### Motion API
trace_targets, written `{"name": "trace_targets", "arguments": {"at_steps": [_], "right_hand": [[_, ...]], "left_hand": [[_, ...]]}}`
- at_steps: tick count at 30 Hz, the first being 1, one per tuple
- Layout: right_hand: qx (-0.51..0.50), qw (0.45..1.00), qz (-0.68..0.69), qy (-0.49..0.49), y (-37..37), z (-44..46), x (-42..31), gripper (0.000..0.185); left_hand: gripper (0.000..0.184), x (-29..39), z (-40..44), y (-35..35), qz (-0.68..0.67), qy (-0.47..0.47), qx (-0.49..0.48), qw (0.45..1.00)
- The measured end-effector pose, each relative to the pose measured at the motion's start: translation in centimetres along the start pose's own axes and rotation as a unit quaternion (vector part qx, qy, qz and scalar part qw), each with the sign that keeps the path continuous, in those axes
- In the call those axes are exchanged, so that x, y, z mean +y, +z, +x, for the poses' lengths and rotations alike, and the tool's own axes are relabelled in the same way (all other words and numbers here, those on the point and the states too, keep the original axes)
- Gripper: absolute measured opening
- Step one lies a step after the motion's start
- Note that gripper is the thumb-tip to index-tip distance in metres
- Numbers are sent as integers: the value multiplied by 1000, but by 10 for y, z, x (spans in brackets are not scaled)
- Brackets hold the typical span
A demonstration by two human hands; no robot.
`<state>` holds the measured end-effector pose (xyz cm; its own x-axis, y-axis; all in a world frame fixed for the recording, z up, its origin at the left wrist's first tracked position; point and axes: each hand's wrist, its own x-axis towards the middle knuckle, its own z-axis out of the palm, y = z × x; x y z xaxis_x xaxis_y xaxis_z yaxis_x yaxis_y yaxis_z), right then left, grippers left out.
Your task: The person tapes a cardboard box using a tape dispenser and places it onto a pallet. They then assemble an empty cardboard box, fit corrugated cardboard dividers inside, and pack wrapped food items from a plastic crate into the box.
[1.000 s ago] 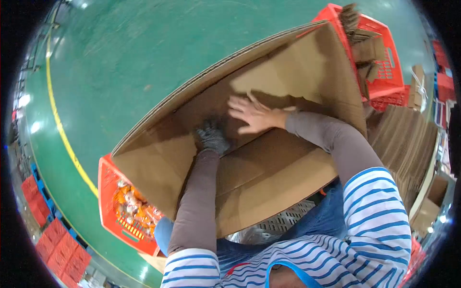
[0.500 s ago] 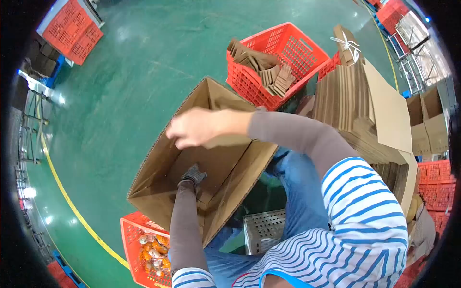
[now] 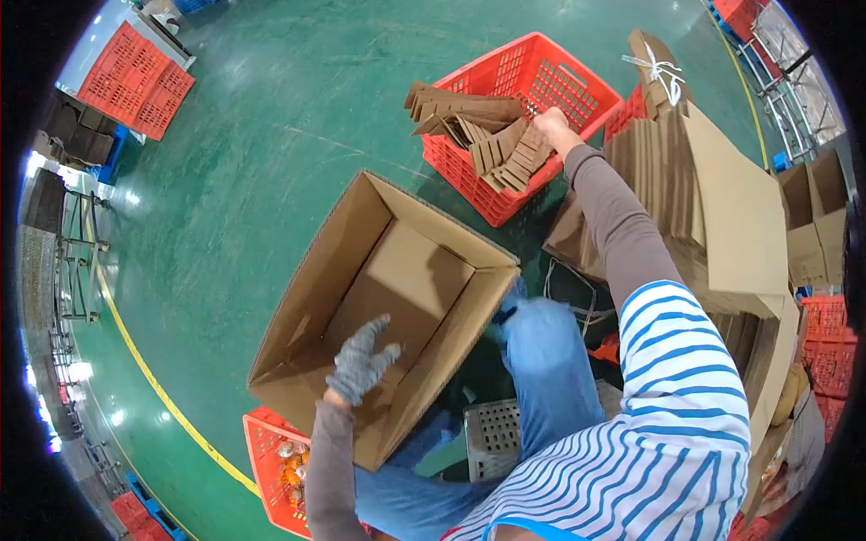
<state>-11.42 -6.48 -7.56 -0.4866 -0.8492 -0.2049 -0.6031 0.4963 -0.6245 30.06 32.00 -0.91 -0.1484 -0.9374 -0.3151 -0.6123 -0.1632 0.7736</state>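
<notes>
An open cardboard box (image 3: 316, 270) sits tilted in front of my legs, with nothing visible on its bottom. My left hand (image 3: 363, 362), in a grey glove, hovers over the near side of the box with its fingers spread. Away to the upper right, my bare right hand (image 3: 552, 124) reaches into a red plastic crate (image 3: 469, 180). Its curled fingers are on the folded cardboard dividers (image 3: 510, 149) heaped there; the fingertips are partly hidden. Some dividers stick out over the crate's left rim.
A red crate (image 3: 262, 469) of orange-and-clear wrapped items stands near my left forearm. Stacked flat cardboard (image 3: 731, 207) rises on the right. A grey perforated crate (image 3: 492, 442) is by my legs. Racks and red crates (image 3: 135, 81) line the sides.
My right hand has gone from above the box to the dividers in the red crate. My left hand has risen from inside the box, fingers spreading. Dividers have shifted leftward over the crate's rim.
</notes>
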Motion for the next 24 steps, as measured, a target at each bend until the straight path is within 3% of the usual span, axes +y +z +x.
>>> {"name": "trace_targets", "arguments": {"at_steps": [1, 2, 4, 8, 10, 11, 12, 13, 14, 15, 16, 18, 19, 24], "right_hand": [[-25, 996, -87, -17, 9, 9, 0, 32], [-29, 995, -90, -15, 26, 28, 13, 32], [-50, 968, -215, -118, 56, 78, 51, 31], [-64, 976, -197, -65, 75, 128, 91, 34], [-221, 955, -182, -80, 92, 185, 142, 34], [-186, 956, -163, -160, 101, 200, 159, 34], [-190, 955, -165, -155, 100, 180, 153, 34], [-237, 969, 58, 29, 90, 137, 125, 39], [-260, 901, 276, 209, 77, 111, 101, 45], [-277, 929, 132, 207, 73, 114, 100, 57], [-275, 929, 132, 208, 78, 124, 103, 57], [-251, 947, -184, 78, 94, 130, 102, 64], [-180, 972, -133, 68, 99, 125, 113, 64], [-214, 953, -72, 203, 81, 106, 76, 64]], "left_hand": [[53, 8, -5, -2, 36, 29, 3, 999], [52, 12, -10, -5, 71, 57, 4, 996], [52, 18, -11, -7, 90, 33, -1, 995], [53, 6, -6, -6, 117, -20, -17, 993], [52, -3, -3, -3, 116, -40, -24, 992], [51, -8, -2, -2, 100, -47, -26, 994], [50, -11, -1, -2, 86, -54, -28, 994], [50, -11, 1, -1, 86, -57, -33, 994], [50, -10, 6, 0, 68, -53, -26, 996], [49, -9, 8, 0, 50, -50, -19, 997], [49, -7, 12, 0, 50, -49, -20, 997], [48, -5, 16, -2, 84, -65, -19, 994], [48, -6, 18, -1, 84, -67, -19, 994], [47, -11, 17, 1, 55, -79, -3, 995]]}}
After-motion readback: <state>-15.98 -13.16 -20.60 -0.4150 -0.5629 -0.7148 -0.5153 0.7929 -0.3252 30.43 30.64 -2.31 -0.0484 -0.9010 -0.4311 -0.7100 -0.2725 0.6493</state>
